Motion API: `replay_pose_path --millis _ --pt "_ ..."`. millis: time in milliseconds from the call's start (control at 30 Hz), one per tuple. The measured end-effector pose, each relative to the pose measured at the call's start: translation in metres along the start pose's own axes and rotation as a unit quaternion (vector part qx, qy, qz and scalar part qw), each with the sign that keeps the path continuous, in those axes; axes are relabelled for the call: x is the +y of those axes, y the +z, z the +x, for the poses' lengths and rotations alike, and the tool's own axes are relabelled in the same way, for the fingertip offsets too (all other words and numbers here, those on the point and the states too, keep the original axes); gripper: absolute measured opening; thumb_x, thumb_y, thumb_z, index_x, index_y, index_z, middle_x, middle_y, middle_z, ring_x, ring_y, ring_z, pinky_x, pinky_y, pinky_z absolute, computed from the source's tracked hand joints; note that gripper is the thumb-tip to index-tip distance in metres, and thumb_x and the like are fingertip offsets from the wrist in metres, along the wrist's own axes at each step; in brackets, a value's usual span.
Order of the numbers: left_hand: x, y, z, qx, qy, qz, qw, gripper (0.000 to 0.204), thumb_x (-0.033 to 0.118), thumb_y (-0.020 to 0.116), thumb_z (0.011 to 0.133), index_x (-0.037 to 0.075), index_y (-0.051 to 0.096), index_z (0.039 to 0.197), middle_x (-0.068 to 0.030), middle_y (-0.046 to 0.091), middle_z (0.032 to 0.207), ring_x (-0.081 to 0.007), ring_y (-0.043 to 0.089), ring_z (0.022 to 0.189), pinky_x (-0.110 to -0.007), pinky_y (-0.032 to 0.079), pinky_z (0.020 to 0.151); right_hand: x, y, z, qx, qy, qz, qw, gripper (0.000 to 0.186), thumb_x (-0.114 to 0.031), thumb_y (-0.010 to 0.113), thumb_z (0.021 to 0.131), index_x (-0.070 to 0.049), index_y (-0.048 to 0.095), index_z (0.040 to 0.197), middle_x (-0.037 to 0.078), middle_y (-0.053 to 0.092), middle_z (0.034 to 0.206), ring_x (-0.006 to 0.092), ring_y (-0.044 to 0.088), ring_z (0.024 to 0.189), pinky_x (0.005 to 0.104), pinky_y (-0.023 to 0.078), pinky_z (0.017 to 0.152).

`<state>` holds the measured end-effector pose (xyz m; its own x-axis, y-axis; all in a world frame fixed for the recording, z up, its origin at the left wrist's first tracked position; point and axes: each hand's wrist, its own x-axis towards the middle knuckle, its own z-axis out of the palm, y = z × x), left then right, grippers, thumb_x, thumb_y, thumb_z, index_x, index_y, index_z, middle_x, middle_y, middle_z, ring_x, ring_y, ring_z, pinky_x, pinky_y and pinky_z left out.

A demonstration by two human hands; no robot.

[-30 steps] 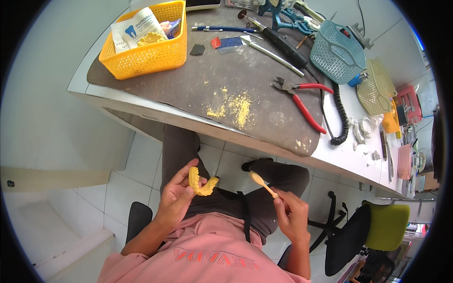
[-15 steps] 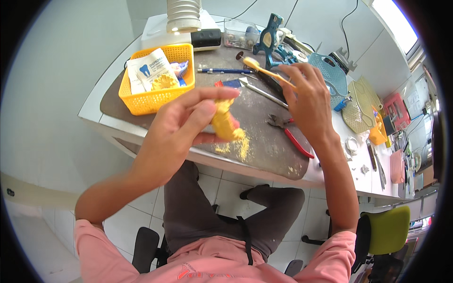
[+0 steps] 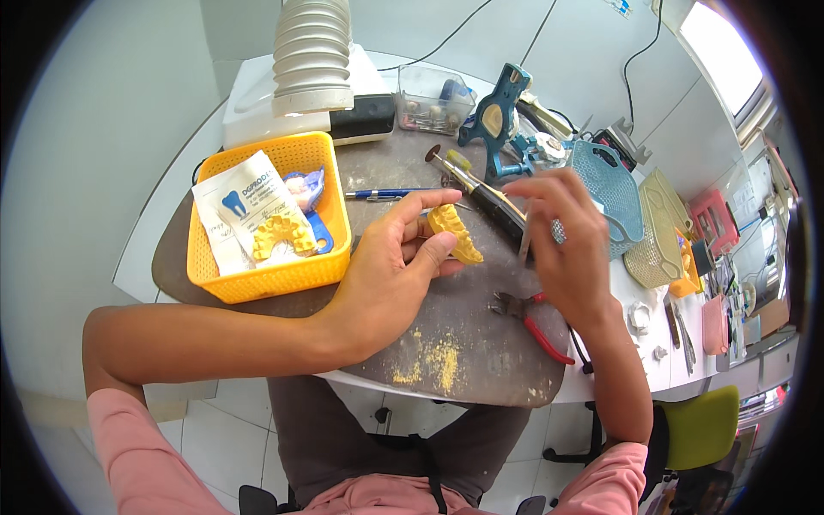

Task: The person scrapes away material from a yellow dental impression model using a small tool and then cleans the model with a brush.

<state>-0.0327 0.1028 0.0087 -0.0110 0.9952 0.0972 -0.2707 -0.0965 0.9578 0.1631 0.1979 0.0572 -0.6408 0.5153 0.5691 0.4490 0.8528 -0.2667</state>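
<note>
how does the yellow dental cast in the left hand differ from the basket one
The held cast is in the left hand; the basket cast is in the yellow basket. The held cast is turned side-on, partly covered by the hand; the basket cast shows its curved arch. Both are yellow.

From my remote post I look in on what appears to be a dental laboratory, a workshop rather than a treatment room. A yellow, plaster-like model with a row of teeth (image 3: 455, 233) is in hand, and a matching yellow dental cast (image 3: 279, 233) sits in a perforated orange-yellow plastic basket (image 3: 275, 285) beside white paper (image 3: 215, 206) bearing a blue tooth emblem. I see trade tools, too: a black-and-silver rotary handpiece (image 3: 491, 208) tipped with a dark disc, red-handled metal pliers (image 3: 547, 341) and a teal frame resembling an articulator (image 3: 511, 84). Yellow powder (image 3: 444, 360) litters the grey-brown worktop (image 3: 506, 378).
</note>
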Motion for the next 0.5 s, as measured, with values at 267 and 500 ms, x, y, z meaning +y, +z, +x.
replay_pose_path --millis 267,500 --pt "-0.004 0.0 0.02 -0.012 -0.025 -0.032 0.999 0.046 0.011 0.06 0.107 0.006 0.045 0.15 -0.0084 0.066 0.119 -0.0133 0.067 0.112 -0.029 0.058 0.101 0.006 -0.008 -0.022 0.1 -0.124 0.048 0.986 0.034 -0.033 0.07 0.1 -0.002 0.065 0.113 0.009 0.058 0.088 0.0203 0.055 0.08 0.0305 0.046 0.069" --pt "0.002 0.001 0.012 -0.012 -0.057 -0.069 0.996 0.058 0.007 0.066 0.102 0.002 0.04 0.154 -0.0112 0.066 0.123 -0.0165 0.066 0.115 -0.032 0.058 0.1 0.0 0.004 -0.03 0.092 -0.064 0.199 0.974 0.051 -0.046 0.055 0.106 0.002 0.073 0.112 0.013 0.064 0.09 0.0198 0.059 0.072 0.0297 0.048 0.063"
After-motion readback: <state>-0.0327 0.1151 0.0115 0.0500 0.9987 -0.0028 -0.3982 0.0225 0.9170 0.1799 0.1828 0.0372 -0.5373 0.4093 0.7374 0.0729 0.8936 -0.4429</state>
